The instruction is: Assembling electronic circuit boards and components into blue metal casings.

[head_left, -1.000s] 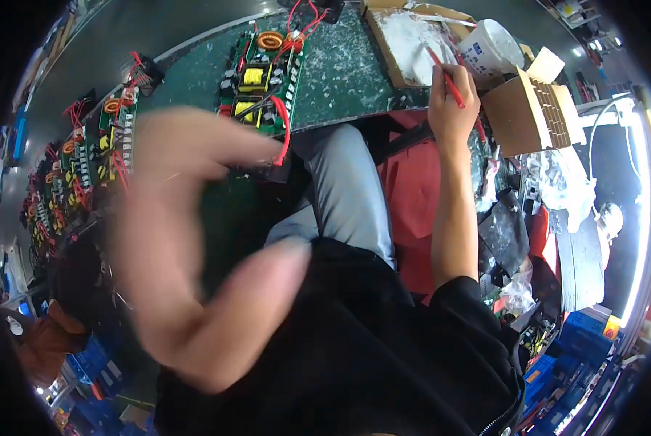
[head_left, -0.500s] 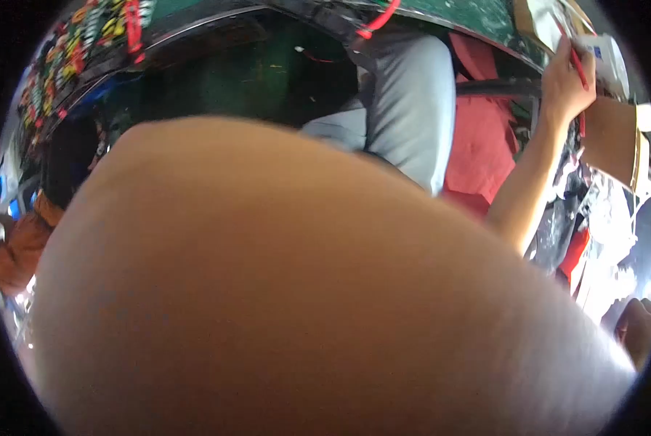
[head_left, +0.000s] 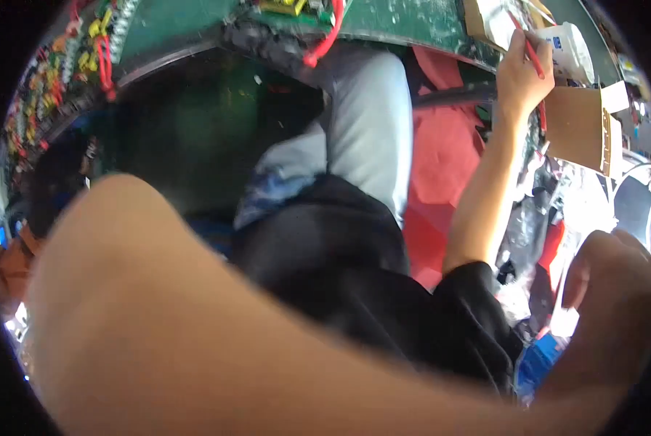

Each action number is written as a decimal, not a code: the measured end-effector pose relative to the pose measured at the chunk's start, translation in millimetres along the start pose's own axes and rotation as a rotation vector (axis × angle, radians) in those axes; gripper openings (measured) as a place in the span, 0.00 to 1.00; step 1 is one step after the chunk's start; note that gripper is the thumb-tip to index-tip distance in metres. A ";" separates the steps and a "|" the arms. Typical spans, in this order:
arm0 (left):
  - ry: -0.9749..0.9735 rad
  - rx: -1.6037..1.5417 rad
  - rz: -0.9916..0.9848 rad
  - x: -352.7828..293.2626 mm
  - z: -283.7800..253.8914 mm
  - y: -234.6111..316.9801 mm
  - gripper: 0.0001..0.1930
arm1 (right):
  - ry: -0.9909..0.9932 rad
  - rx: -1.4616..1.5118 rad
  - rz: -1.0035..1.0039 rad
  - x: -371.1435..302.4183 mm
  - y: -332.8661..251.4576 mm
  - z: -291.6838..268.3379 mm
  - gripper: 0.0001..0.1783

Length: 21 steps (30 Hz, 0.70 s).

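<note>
My right hand (head_left: 525, 81) is at the upper right, its fingers closed around a slim red stick-like tool (head_left: 534, 57). It is above an open cardboard box (head_left: 478, 18) and beside a white tub (head_left: 569, 51). My left forearm (head_left: 216, 327) crosses close in front of the view, large and blurred, with its bent elbow at the left. My left hand (head_left: 612, 272) is near the right rim, bent at the wrist; its fingers are mostly hidden, so whether it holds anything is not visible.
A green tabletop (head_left: 180, 29) runs along the top, with red cords (head_left: 333, 36) hanging over its edge. Several green, yellow and red small parts (head_left: 64, 87) line the left. A brown carton (head_left: 576, 127) stands at the right. An orange sleeve (head_left: 17, 254) of another person shows at the left rim.
My left forearm has dropped lower in view, uncovering my black shirt and lap. More of my left hand shows at the right. My right hand keeps the red tool; the scene has shifted left.
</note>
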<state>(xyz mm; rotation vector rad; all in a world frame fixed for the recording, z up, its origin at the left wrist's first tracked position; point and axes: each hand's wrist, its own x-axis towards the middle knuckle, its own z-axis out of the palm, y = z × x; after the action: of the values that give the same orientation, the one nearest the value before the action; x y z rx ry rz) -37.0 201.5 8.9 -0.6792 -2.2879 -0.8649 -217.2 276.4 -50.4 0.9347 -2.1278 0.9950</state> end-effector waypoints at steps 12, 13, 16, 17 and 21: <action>-0.277 0.004 -0.620 -19.6 -17.2 7.8 0.09 | 0.047 0.035 -0.034 20.1 3.8 -0.9 0.12; -0.226 -0.077 -0.657 -23.8 -25.6 7.6 0.08 | 0.023 0.057 -0.093 21.7 11.4 -3.8 0.11; -0.070 -0.153 -0.839 -56.0 -70.4 12.5 0.10 | -0.070 -0.013 -0.059 25.0 5.5 -16.5 0.10; 0.116 -0.121 -0.924 -76.7 -85.8 14.6 0.10 | -0.107 -0.021 -0.004 19.9 1.3 -13.1 0.10; 0.524 0.342 -1.018 -131.4 -129.7 -19.3 0.09 | -0.119 0.071 0.156 21.3 -12.2 -39.0 0.10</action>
<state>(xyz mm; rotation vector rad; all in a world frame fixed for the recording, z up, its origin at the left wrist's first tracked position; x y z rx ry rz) 86.6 64.1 -8.7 0.8560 -2.1131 -0.8726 -211.1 295.3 -8.8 0.8925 -2.3070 1.1230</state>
